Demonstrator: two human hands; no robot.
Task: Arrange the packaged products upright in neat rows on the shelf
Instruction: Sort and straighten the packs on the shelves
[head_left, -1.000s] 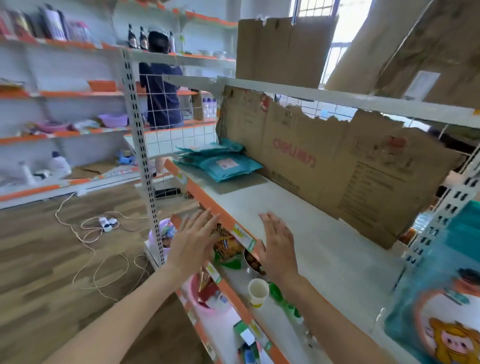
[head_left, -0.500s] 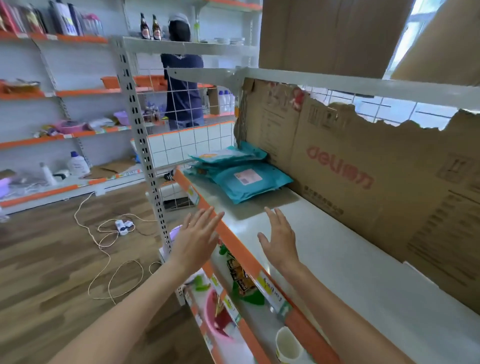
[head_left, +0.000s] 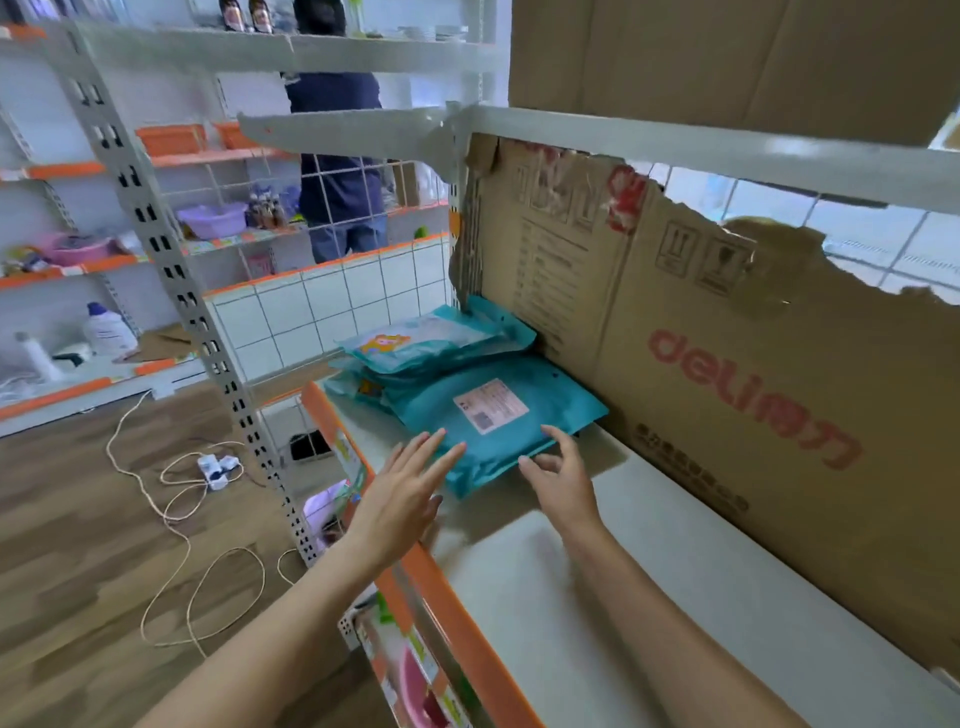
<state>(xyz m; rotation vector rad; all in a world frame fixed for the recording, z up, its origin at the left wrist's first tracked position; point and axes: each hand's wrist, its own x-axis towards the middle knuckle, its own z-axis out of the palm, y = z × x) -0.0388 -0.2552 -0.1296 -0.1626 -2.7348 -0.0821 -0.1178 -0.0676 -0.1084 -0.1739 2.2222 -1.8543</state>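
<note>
Shop interior, wood-look plank floor (head_left: 78, 519), grey perforated metal uprights (head_left: 171, 270), shelving edged in orange. Near shelf (head_left: 597, 623) is a smooth pale metal board with an orange front lip; torn brown corrugated cardboard (head_left: 727, 374) stands along its back, printed with red "deli" lettering and handling symbols, ragged top edge. White wire grid (head_left: 337, 291) closes the shelf's far end.

Packaged products: soft, flat teal plastic packs stacked lying down at the far end of the shelf, against the cardboard. Front teal pack (head_left: 493, 421) is face down, white printed label patch on it, glossy and slightly wrinkled. Second pack (head_left: 415, 340) rests on top further back, lighter teal with a cartoon print. More pack edges underneath, count unclear.

Lower tier below the orange lip holds a pink tub (head_left: 415, 686) and mixed goods, blurred. Background shelves: lilac plastic basin (head_left: 213, 218), pink basin (head_left: 78, 249), orange trays (head_left: 171, 139), white bottle (head_left: 106, 330), dark bottles (head_left: 244, 13) up top. Cream cable and a white power strip (head_left: 215, 467) loop on the floor. Another person in dark blue (head_left: 337, 171) stands behind the grid.

Left hand (head_left: 402, 499): fingers straight and slightly spread, tips at the near-left edge of the front teal pack; contact cannot be told. Right hand (head_left: 561, 478): fingers loosely curved and apart, fingertips (head_left: 524, 460) at the pack's near edge, thumb toward its right corner; not wrapped round it.
</note>
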